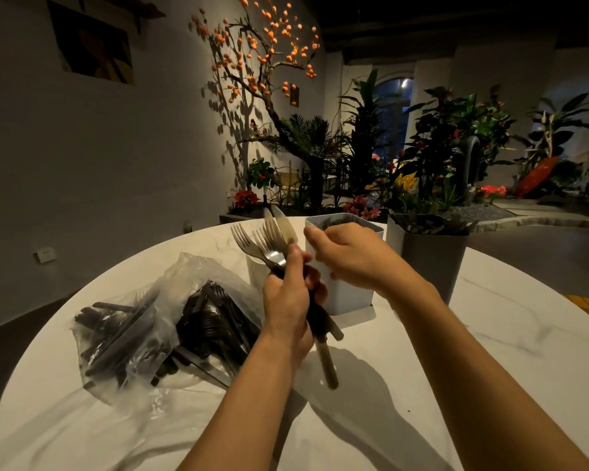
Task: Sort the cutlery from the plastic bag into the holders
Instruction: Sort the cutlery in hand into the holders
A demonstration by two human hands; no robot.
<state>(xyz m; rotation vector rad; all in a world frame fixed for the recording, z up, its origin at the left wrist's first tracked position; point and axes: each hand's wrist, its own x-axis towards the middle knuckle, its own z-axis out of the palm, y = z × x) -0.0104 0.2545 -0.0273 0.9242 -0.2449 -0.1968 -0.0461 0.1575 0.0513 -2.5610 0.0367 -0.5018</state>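
Cutlery (279,253) stands bunched in the left hand (288,300), whose fingers wrap round the dark handles at mid-length, heads up and handle ends hanging below the palm above the table (490,351). The right hand (349,258) hovers just beside the bundle's necks with its fingers loosely curled; whether they pinch a piece there cannot be told. Judging by the look, these pieces are stiff metal with smooth, probably slippery handles, and a fistful of them should be fairly heavy, so the sensible hold is round the handles, or at the neck below the tines when drawing one out, keeping clear of the knife blade (284,226). By count, at least three fork heads and one or two knife blades show in the bundle; overlap hides an exact figure. One plastic bag (143,328) lies on the table to the left, open and full of dark-handled pieces too tangled to number. Two holders stand behind the hands: a white holder (347,300) just behind the right hand and a grey holder (429,260) to its right, the grey one already holding some cutlery.
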